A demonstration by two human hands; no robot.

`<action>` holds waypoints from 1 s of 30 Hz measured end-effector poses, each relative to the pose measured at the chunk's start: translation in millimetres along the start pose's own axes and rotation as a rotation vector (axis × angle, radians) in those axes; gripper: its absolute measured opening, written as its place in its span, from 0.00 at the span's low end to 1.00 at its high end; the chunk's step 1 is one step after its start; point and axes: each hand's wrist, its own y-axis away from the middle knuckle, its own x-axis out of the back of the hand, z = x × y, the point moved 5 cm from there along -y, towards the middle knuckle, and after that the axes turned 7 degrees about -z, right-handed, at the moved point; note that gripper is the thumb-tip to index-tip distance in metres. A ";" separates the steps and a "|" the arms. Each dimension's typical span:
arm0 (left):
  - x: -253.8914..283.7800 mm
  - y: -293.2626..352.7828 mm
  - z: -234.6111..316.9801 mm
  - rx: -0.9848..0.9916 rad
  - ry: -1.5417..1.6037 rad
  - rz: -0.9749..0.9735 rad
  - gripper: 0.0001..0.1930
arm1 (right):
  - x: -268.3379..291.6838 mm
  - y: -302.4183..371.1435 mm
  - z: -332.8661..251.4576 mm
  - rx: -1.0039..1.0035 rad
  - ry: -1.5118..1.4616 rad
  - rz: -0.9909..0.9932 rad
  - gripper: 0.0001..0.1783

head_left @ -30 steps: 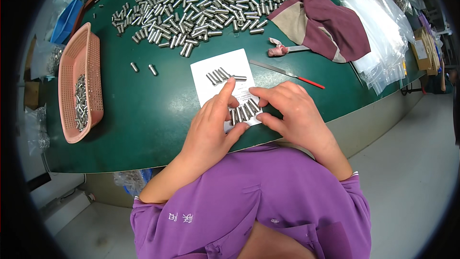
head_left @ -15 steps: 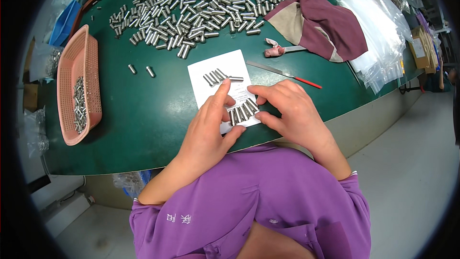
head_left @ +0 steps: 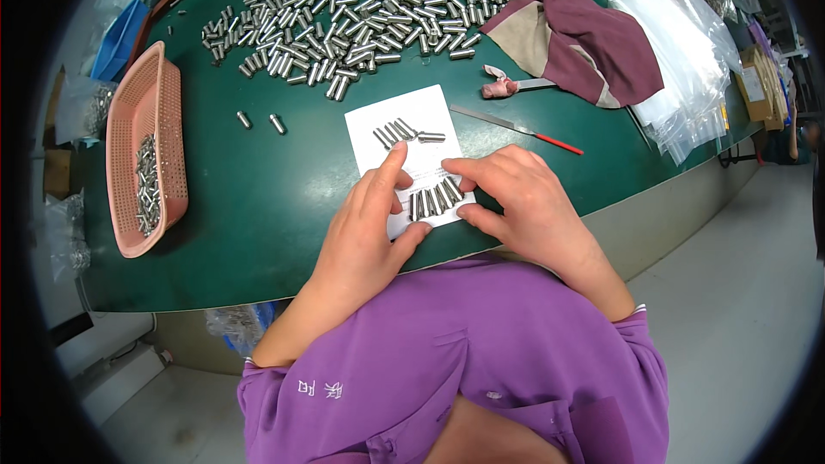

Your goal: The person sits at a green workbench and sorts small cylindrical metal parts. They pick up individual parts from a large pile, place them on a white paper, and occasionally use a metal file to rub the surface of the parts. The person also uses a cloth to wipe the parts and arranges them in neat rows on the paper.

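Nearby, pink basket (head_left: 146,163), loose pins (head_left: 361,0).

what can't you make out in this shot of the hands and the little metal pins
- Head view: the row of pins on the white sheet runs under the fingers of the left hand and right hand, so its full count is hidden.
- Print on the sheet: too small to read.
- The pile of pins is cut off by the top edge.
- Contents of the clear bags: glare and fisheye rim blur them.

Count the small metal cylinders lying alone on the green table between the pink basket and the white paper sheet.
2: one small metal cylinder nearer the pink basket, the other beside it, toward the white paper sheet. None seems hidden.
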 end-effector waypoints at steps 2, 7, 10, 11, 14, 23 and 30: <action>3.5 -0.6 0.0 -0.024 -0.043 0.001 0.42 | -1.6 -1.2 -1.0 0.001 -0.013 -0.004 0.26; 10.1 -2.5 0.2 -0.074 -0.038 0.000 0.27 | -7.5 -6.3 0.2 0.012 -0.038 -0.001 0.21; 10.0 -3.8 -2.1 -0.056 -0.042 -0.006 0.21 | -10.1 -9.5 0.1 0.023 -0.038 0.040 0.18; 8.9 -4.6 -2.8 -0.039 -0.033 -0.008 0.20 | -11.5 -10.2 0.1 0.022 -0.043 0.048 0.17; 8.3 -7.9 -6.6 0.016 0.005 -0.039 0.18 | -15.9 -12.4 0.2 0.027 -0.050 0.064 0.16; 2.3 -4.9 -12.7 -0.022 0.040 0.020 0.17 | -16.6 -11.7 -5.2 0.071 -0.065 0.095 0.16; -1.5 -0.3 -14.0 0.014 0.100 0.072 0.25 | -23.5 -8.3 -3.9 0.070 -0.156 0.122 0.15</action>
